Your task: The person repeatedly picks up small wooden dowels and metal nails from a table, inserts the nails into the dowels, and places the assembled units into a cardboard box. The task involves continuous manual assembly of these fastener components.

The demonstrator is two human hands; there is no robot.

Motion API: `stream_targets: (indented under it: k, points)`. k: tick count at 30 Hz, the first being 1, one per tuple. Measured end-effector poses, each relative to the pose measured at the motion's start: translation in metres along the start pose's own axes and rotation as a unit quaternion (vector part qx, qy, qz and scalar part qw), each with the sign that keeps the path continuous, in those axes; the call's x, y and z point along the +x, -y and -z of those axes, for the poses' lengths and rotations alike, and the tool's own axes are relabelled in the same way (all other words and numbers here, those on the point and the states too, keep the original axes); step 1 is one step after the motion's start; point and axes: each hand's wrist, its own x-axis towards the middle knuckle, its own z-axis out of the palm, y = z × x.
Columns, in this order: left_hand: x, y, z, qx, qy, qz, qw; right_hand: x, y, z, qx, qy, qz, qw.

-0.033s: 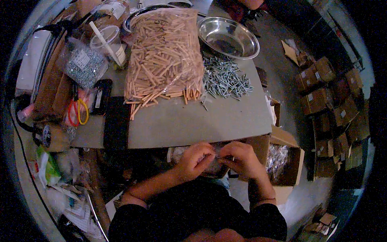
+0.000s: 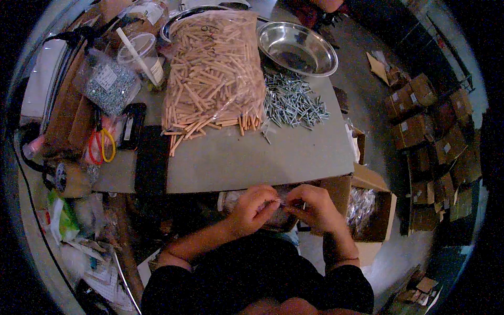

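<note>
Left hand and right hand pinch a small blurred item, grip together; dark handwriting marks the dowel bag.

Dim light on my feed. Table has a grey top. To the right of the table I get grey floor, paler past the near edge. Stacked cartons there, well apart from the table. Beyond: too dark to read.

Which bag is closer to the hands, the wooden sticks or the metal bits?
The big bag of wooden dowels: it's closer to the left hand and right hand. The smaller metal hardware bag sits farther away, leftward.
</note>
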Motion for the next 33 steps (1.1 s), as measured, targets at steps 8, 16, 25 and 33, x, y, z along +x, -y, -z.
stream_targets:
  k: [8,16,25,33]
  points:
    - [0.003,-0.008,0.000,0.004,0.005,-0.058,0.998,-0.003,-0.011,-0.009,0.031,0.039,0.050,0.998]
    - [0.006,-0.012,-0.009,-0.005,0.047,0.089,0.995,-0.038,-0.031,0.009,0.003,0.012,0.003,1.000]
    - [-0.047,0.119,-0.035,0.168,0.357,0.074,0.916,-0.143,-0.061,0.084,-0.382,-0.234,-0.383,0.808]
    - [-0.029,0.110,-0.034,0.200,0.359,0.041,0.911,-0.041,-0.047,0.042,-0.232,-0.132,-0.179,0.947]
